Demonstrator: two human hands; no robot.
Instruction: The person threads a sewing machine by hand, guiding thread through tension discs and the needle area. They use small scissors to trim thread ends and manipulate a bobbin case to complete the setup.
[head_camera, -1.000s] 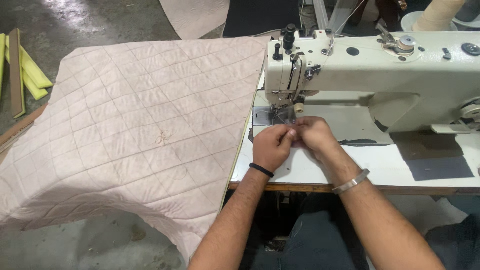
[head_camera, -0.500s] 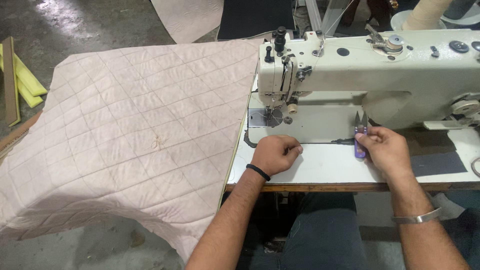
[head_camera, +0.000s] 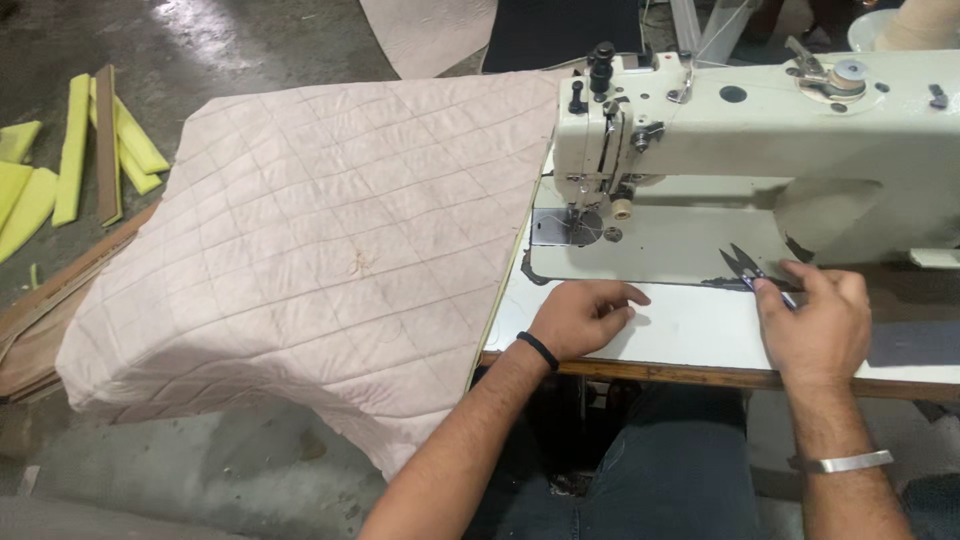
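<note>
My right hand (head_camera: 815, 322) grips one pair of snips (head_camera: 748, 270), right of centre in the frame. Their two dark, pointed blades stick out past my fingers toward the upper left, and a bit of purple handle shows under the fingertips. The snips lie low over the white surface (head_camera: 690, 335), just in front of the machine's bed. A plain metal bangle (head_camera: 838, 462) circles that wrist.

My left hand (head_camera: 585, 315) rests at the centre of the frame on the same surface, fingers loosely curled, holding nothing that I can see. A thin black band (head_camera: 537, 350) sits on its wrist.

Behind both hands stands one sewing machine (head_camera: 760, 140), cream-coloured, smooth and boxy, filling the upper right. Its needle bar comes down on a shiny steel plate (head_camera: 560, 228) above my left hand. On top at the far right I see a silver winder disc.

Left of the machine, one large quilt (head_camera: 330, 250) fills the middle left: pale pink, padded, stitched in a diamond grid, with a small brownish mark near its middle. It drapes off the surface's edge toward the grey concrete floor (head_camera: 200, 470).

In the upper left lie several yellow foam strips (head_camera: 75, 150) and one brown wooden slat (head_camera: 106, 140).
</note>
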